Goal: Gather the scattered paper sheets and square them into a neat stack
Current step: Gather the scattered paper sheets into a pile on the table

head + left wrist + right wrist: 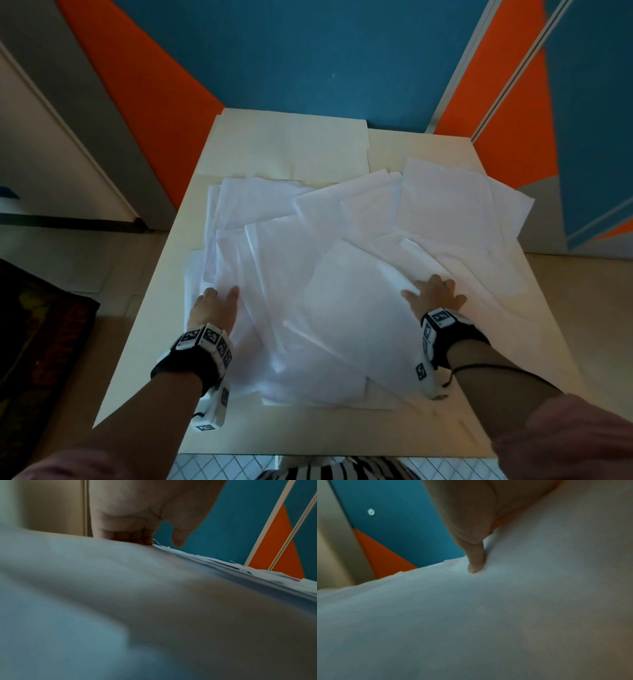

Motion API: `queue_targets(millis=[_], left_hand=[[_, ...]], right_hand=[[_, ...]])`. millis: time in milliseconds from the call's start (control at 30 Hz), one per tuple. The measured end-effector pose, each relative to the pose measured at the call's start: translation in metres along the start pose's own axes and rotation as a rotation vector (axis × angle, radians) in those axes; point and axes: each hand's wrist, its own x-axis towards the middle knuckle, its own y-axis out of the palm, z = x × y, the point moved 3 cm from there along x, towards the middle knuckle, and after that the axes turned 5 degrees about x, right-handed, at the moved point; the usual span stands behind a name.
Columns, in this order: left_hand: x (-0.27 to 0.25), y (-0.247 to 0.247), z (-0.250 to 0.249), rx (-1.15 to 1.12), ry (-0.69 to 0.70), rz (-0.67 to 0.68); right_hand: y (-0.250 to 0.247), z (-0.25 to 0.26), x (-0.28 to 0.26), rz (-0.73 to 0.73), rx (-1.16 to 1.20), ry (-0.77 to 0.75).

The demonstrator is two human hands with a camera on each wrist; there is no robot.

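Observation:
Several white paper sheets (329, 270) lie scattered and overlapping at odd angles over most of the pale table (147, 346). My left hand (215, 303) rests on the pile's left edge with its thumb out toward the middle. In the left wrist view its fingers (130, 534) reach straight down to the sheets (120, 601), and the tips are hidden behind the paper. My right hand (436, 294) lies spread flat on the right part of the pile. In the right wrist view its thumb (476, 561) presses into the paper (471, 615).
Cream folders (284, 147) lie flat at the table's far end, partly under the sheets. Some sheets hang over the right edge (520, 219). A blue and orange wall (308, 61) stands just behind the table. A dark rug (37, 342) covers the floor on the left.

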Motion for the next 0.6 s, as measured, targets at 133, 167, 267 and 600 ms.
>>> queue_targets(millis=[133,167,267,600], left_hand=[[-0.008,0.002,-0.002,-0.033,-0.023,-0.052],[-0.012,0.003,-0.003,-0.043,-0.033,-0.071],[-0.026,0.007,-0.011,-0.059,-0.032,-0.118],[-0.046,0.031,-0.032,-0.205,-0.052,-0.120]], right_hand=[[-0.006,-0.024,0.010,-0.076,0.106,0.051],[-0.008,-0.029,0.014,-0.075,0.130,0.060],[-0.013,-0.045,0.021,-0.017,0.211,0.131],[-0.009,-0.049,0.028,0.031,0.081,0.089]])
